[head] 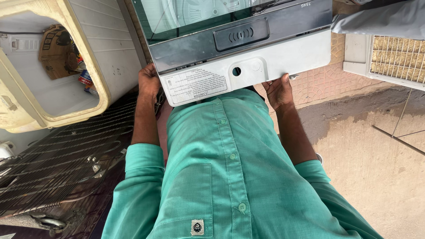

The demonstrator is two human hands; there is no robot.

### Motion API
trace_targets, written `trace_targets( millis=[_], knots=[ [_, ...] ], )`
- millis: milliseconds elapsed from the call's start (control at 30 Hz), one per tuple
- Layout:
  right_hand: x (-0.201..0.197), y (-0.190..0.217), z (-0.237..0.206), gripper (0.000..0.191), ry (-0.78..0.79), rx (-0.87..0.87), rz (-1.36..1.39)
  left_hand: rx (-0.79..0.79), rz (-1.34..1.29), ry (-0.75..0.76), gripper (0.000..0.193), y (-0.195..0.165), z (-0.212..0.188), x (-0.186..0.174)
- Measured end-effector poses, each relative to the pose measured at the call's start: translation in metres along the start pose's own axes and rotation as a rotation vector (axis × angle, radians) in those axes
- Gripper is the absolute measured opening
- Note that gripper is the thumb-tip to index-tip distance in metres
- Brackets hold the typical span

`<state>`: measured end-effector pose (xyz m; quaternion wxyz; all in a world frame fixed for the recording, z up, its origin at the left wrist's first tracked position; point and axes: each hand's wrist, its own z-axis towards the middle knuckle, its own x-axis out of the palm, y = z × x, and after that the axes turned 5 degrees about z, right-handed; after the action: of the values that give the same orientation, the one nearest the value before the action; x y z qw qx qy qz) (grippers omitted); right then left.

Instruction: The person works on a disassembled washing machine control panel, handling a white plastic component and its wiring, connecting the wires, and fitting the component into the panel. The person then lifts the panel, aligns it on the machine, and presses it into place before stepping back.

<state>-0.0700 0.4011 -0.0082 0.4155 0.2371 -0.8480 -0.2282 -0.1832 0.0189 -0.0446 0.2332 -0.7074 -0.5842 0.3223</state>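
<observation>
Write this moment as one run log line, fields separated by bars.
left hand: grips washing machine top panel corner | right hand: grips panel front edge | beside: fridge condenser coil

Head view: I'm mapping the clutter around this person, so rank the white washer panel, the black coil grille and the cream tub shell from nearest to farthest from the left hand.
1. White washer panel: the left hand grips its near left corner.
2. Black coil grille: lower left, below that hand.
3. Cream tub shell: far left; its gap looks similar to the grille's, so ranks 2 and 3 are too close to call.

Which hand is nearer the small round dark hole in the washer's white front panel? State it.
Right. The right hand grips the panel's lower edge just beside the small round dark hole; the left hand holds the far corner, past the label.
</observation>
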Motion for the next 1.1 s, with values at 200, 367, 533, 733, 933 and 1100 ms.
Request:
trace_targets(
  millis=[200,367,533,733,933,1100],
  knots=[
    [0.003,-0.004,0.001,0.109,-0.033,-0.050,0.049,0.087,0.061,-0.035,0.034,-0.008,0.003,0.001],
    [0.005,-0.004,-0.001,0.106,-0.051,-0.047,0.074,0.119,0.057,-0.020,0.036,-0.007,0.004,0.001],
    [0.005,-0.002,-0.001,0.104,-0.054,-0.084,-0.010,0.131,0.043,-0.018,0.034,-0.008,0.004,0.003],
    [0.009,-0.006,0.001,0.118,-0.155,-0.026,-0.099,0.105,0.020,-0.038,0.030,-0.014,0.000,0.008],
    [0.006,-0.003,0.000,0.122,-0.161,0.012,-0.149,-0.016,-0.308,-0.159,0.027,-0.004,-0.002,0.018],
    [0.006,-0.003,0.000,0.123,-0.175,0.042,-0.167,0.069,-0.519,-0.238,0.024,0.007,-0.006,0.031]
  ],
)
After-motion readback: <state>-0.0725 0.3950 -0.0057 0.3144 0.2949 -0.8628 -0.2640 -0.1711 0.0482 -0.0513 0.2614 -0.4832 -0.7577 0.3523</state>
